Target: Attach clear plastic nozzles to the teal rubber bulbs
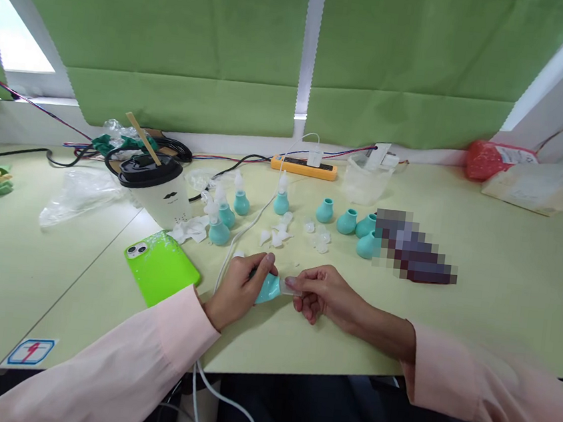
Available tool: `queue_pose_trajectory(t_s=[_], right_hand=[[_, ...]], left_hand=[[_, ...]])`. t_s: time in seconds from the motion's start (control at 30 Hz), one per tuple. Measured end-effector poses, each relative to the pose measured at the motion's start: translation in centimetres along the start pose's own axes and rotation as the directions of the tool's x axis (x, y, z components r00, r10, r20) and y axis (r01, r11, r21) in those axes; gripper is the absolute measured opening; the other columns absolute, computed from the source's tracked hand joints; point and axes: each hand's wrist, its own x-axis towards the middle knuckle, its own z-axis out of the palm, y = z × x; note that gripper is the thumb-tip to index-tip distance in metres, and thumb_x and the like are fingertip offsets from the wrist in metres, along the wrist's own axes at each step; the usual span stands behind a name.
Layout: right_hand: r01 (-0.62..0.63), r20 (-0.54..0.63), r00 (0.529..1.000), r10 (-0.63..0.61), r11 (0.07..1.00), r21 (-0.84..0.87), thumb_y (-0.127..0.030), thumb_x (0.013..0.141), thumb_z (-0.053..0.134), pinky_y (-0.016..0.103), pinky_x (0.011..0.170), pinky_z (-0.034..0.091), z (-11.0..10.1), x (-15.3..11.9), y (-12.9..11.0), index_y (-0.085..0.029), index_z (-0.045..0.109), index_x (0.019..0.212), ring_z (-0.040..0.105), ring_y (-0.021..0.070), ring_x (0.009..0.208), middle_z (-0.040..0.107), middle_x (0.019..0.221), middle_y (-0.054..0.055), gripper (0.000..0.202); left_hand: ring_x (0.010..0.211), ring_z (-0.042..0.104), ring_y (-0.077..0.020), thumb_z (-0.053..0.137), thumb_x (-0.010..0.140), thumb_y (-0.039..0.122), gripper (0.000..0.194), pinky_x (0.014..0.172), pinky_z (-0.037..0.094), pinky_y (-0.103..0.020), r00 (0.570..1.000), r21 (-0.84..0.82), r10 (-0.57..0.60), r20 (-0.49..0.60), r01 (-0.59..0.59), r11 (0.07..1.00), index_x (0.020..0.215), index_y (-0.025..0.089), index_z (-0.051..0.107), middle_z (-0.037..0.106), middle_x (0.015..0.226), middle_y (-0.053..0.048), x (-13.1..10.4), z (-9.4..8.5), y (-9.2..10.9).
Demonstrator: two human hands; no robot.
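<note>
My left hand [241,284] is closed around a teal squeeze bulb [268,290] just above the table's front part. At the bulb's neck, my right hand [325,295] pinches a translucent piece [290,290] between thumb and fingers. Whether that piece is fully seated on the neck I cannot tell. Beyond my hands stand several teal bulbs with clear tips, one of them a capped bulb [281,201]. To the right are several open-necked bulbs, among them an open bulb [325,210]. Small translucent pieces [277,237] lie between the two groups.
A green phone [161,269] and a lidded paper cup [155,191] are on the left. A white cable [243,240] runs past my left hand to an orange power strip [303,168]. Behind the bulbs is a clear tub [366,183]; a pixelated dark object [416,248] lies right.
</note>
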Motion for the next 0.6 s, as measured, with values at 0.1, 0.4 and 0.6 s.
queue_pose_trajectory(t_s=[0.1,0.4,0.6], right_hand=[[-0.045,0.015,0.999,0.044,0.998,0.033,-0.032,0.061,0.065,0.013,0.029,0.034,-0.3,0.1,-0.2,-0.011,0.051,0.053,0.044,0.0036,0.030,0.054,0.042,-0.001,0.026],[0.228,0.076,0.971,-0.225,0.973,-0.035,-0.035,0.067,0.061,0.016,0.034,0.039,-1.6,-0.1,-0.9,-0.012,0.050,0.058,0.047,0.0048,0.033,0.059,0.050,0.000,0.026],[0.387,0.064,0.922,-0.382,0.907,-0.167,-0.033,0.057,0.068,0.020,0.035,0.042,-0.8,-1.2,-1.1,-0.013,0.052,0.065,0.048,0.0070,0.034,0.060,0.052,0.001,0.027]], left_hand=[[0.046,0.038,-0.0074,0.034,0.081,0.037,0.037,0.045,0.031,-0.019,0.993,0.100,0.116,0.011,-0.117,0.988,0.062,0.013,0.055,0.044,0.049,0.002,0.0,-0.4,0.3],[0.065,0.055,-0.0144,0.061,0.063,0.032,0.030,0.059,0.043,-0.023,0.965,0.030,0.240,0.109,-0.244,0.969,0.088,0.015,0.059,0.063,0.079,-0.005,0.1,-1.3,0.4],[0.049,0.052,-0.0102,0.060,0.066,0.030,0.029,0.046,0.042,-0.021,0.973,-0.151,0.127,0.195,-0.098,0.984,0.090,0.014,0.058,0.060,0.063,-0.003,0.0,-1.4,0.1]])
